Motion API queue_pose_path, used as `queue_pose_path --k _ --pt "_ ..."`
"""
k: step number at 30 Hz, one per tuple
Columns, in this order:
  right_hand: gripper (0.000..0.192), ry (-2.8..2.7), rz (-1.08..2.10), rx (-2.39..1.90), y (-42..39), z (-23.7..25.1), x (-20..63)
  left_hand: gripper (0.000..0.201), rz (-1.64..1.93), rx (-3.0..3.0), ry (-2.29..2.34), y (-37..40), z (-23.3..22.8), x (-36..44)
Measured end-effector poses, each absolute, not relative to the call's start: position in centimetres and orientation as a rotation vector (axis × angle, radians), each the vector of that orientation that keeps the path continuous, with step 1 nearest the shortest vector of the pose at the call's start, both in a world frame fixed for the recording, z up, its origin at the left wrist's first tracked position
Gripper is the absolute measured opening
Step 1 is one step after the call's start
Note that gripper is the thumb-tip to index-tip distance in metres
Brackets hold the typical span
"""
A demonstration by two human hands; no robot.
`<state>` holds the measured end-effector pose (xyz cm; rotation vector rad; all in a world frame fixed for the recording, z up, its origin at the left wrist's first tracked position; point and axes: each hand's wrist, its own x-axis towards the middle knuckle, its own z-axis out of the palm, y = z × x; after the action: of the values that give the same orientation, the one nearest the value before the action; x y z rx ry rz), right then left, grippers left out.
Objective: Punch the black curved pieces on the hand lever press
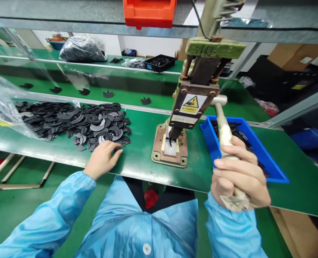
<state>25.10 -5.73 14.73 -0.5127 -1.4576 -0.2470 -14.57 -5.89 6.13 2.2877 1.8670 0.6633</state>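
My right hand (239, 175) clenches the press lever (224, 132) near the blue tray (277, 172) for leverage, while my left hand (102, 159), fingers loose, rests touching the pile of black parts (94, 125) at left, within reach of the press (180, 118).

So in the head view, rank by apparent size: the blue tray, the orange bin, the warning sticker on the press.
1. Blue tray, though nearness to the camera inflates it.
2. Orange bin, cut off by the frame's top edge.
3. Warning sticker.

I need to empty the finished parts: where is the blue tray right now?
The blue tray sits on the green bench to the right of the hand press, just behind the right hand gripping the lever.
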Motion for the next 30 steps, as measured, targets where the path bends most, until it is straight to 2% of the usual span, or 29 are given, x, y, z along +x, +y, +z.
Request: queue_pose_path --k 3,7,20,27,30 --pt "0.035 -1.433 -0.231 -0.511 -5.8 14.8 25.1 0.035 0.474 2.343 2.041 -5.3 5.6 -17.4" --pt "0.030 -1.426 -0.127 -0.594 -6.7 15.0 24.8 0.042 0.354 2.332 2.120 -5.4 5.0 -16.8" --pt "0.025 -1.467 -0.116 -0.604 -7.1 15.3 24.8 0.036 0.106 2.233 2.229 -3.1 6.4 -13.7" --pt "0.025 -1.475 -0.115 -0.620 -7.4 15.4 24.4 0.040 0.396 2.484 1.979 -2.4 7.7 -12.6" --pt "0.028 -1.476 -0.117 -0.614 -7.4 15.5 24.3 0.042 0.323 2.581 1.706 -1.3 8.3 -10.6"
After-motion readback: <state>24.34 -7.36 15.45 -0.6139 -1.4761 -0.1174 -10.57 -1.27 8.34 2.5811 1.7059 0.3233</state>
